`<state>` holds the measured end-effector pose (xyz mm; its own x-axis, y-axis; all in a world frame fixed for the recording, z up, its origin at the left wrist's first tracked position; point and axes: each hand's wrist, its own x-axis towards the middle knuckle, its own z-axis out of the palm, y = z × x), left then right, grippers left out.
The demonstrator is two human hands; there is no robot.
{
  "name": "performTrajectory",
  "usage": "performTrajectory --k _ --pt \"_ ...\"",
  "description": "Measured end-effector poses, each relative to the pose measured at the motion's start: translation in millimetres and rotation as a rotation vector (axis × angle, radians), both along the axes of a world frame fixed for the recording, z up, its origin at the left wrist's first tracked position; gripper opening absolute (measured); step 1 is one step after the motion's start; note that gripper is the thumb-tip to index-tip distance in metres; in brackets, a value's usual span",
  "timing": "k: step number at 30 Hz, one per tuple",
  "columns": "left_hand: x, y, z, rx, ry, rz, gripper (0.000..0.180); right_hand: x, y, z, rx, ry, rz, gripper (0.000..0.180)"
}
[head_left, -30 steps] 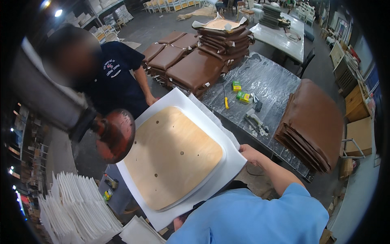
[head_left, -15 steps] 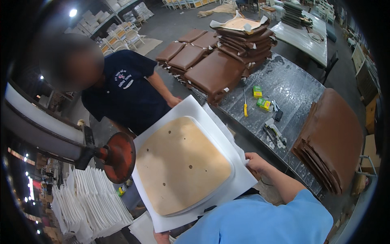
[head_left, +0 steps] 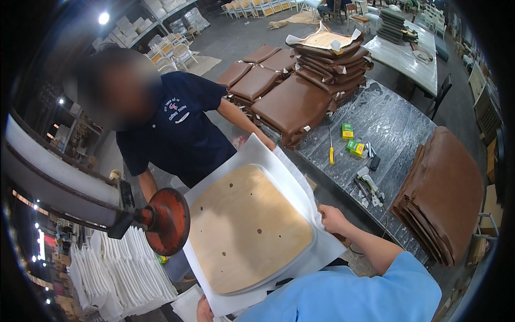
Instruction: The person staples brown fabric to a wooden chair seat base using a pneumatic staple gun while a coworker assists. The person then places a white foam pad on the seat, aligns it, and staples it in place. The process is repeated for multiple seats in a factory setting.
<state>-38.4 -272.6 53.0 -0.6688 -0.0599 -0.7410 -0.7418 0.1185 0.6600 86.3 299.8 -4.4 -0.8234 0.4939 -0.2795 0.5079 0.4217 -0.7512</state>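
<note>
Floor (head_left: 236, 38) partly hidden; left hand (head_left: 205, 309), holding white sheet (head_left: 328, 250), cut off.

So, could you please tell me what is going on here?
A person in light blue has their right hand gripping the right edge of a white padding sheet, with a plywood seat board lying on top. Their left hand is at the near corner, its grip mostly hidden. Opposite, a co-worker's hand is by the far corner. A red disc is at the sheet's left, and brown upholstered seats are stacked beyond.
</note>
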Motion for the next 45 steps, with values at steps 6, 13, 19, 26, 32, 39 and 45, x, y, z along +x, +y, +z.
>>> performTrajectory --k 6,13,19,26,32,39,45 --pt "16.2 -3.7 -8.0 0.088 -0.003 0.063 0.040 -4.0 -15.5 30.9 0.157 -0.076 0.036 0.018" --pt "23.5 -17.2 -6.3 0.117 0.024 0.094 0.041 -22.4 -15.1 39.4 0.176 -0.210 0.126 0.031" --pt "-33.9 12.2 13.0 -0.062 0.008 -0.088 0.052 -47.3 25.8 8.3 -0.220 -0.065 -0.137 0.035" --pt "-1.2 3.3 3.8 -0.161 0.038 -0.034 0.046 -56.4 -15.8 12.1 0.144 -0.102 -0.043 0.031" --pt "41.3 -6.9 -5.6 0.349 0.009 0.167 0.052 -14.2 -0.8 8.1 0.043 -0.017 -0.010 0.026" --pt "118.8 44.5 -49.6 0.600 -0.113 0.421 0.046 102.1 -21.4 11.8 -1.112 -0.170 -0.350 0.027" --pt "130.0 99.8 -70.8 0.673 -0.106 0.432 0.042 106.3 -73.2 12.2 -1.402 -0.276 -0.429 0.041"
